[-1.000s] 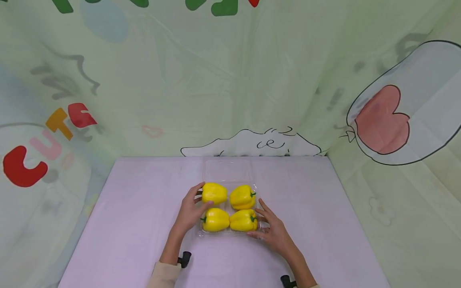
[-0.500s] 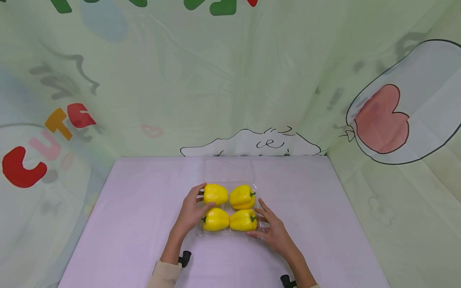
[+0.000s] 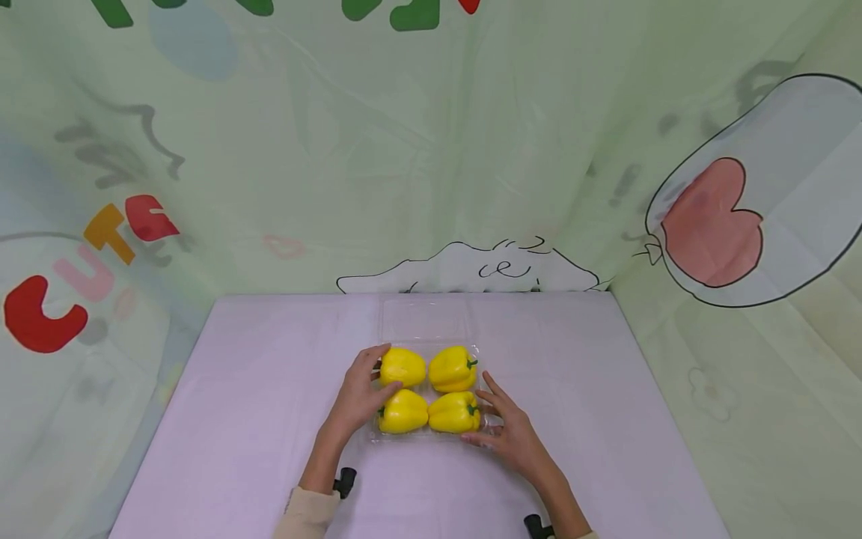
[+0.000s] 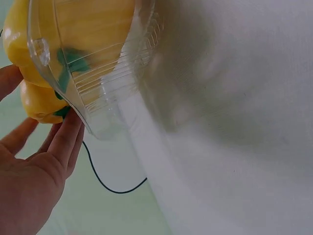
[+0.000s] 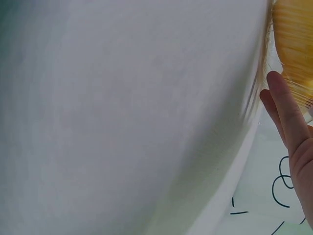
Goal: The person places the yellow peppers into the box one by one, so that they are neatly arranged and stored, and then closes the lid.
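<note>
My left hand (image 3: 360, 393) grips the far-left yellow bell pepper (image 3: 402, 368) between thumb and fingers. In the left wrist view, its fingers (image 4: 61, 142) reach under the pepper (image 4: 41, 100) beside the wall of the clear plastic container (image 4: 105, 81). Several yellow bell peppers lie in the container: a far-right one (image 3: 453, 368), a near-left one (image 3: 404, 412) and a near-right one (image 3: 455, 412). My right hand (image 3: 510, 434) spreads along the container's right side, thumb at the near corner. The right wrist view shows straight fingers (image 5: 288, 112) against the ribbed wall.
The container's clear lid (image 3: 427, 320) lies folded back toward the rear of the table (image 3: 269, 389), which has a pale lilac cover. Printed curtains (image 3: 377, 150) rise behind the table and at both sides.
My left hand and the far-left pepper have shifted slightly right and toward me, over the container. My right hand has stayed in place at its side.
</note>
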Demonstrator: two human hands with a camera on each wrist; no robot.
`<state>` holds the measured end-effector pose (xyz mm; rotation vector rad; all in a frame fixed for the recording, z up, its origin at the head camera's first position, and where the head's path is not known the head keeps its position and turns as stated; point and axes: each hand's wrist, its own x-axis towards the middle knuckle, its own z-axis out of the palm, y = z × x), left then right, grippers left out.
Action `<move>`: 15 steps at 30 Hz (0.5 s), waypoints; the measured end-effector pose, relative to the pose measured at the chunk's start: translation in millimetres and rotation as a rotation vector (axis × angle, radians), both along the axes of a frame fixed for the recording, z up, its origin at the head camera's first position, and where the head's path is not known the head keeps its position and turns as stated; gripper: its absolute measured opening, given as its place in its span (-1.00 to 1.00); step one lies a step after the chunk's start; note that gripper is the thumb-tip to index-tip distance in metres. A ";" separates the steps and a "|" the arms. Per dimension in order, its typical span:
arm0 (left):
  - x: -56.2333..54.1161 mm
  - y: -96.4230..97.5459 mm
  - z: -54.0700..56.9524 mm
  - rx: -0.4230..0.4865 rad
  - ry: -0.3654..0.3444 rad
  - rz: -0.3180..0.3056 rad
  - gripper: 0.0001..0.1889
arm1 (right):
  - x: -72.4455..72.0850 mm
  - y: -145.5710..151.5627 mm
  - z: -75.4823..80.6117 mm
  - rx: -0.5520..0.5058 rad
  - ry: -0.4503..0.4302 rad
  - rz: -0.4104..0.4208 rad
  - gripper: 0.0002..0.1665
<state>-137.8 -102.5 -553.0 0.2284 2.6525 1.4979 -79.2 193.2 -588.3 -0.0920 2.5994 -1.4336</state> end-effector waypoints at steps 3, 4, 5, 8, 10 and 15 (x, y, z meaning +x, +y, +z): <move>-0.5 -0.2 0.7 -0.018 0.004 -0.010 -0.27 | 0.5 -0.5 0.1 -0.001 0.013 0.004 0.03; -0.8 -0.4 1.0 -0.027 0.003 -0.012 -0.28 | 0.6 -0.6 0.4 -0.003 0.013 0.004 0.03; -1.0 -0.3 1.8 -0.035 0.001 -0.013 -0.27 | 0.7 -0.7 0.7 -0.002 0.013 0.005 0.03; -0.9 -0.4 4.3 -0.071 -0.008 -0.015 -0.27 | 0.3 -0.7 0.6 0.000 0.005 0.006 0.04; -0.9 -0.5 6.5 -0.094 -0.020 -0.019 -0.27 | -0.1 -0.3 0.8 0.000 -0.011 0.004 0.06; -1.2 -0.9 10.7 -0.143 -0.045 -0.026 -0.27 | 0.0 0.5 1.0 -0.002 -0.014 0.009 0.07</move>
